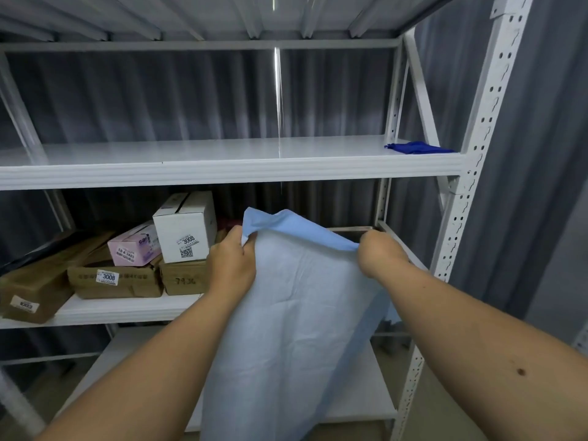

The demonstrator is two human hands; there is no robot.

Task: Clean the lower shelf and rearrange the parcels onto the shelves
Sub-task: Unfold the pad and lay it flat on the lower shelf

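Head view shows two bare hands holding one light blue cloth up before a white metal shelving unit. Left hand is closed in a fist on the cloth's upper left corner; right hand pinches its upper right edge, and the sheet hangs down between the forearms. On the middle shelf sit five parcels: three brown cartons below, one pink box and one white box stacked on top. One dark blue rag lies at the right end of the upper shelf. The lowest shelf lies beneath, partly hidden by the cloth.
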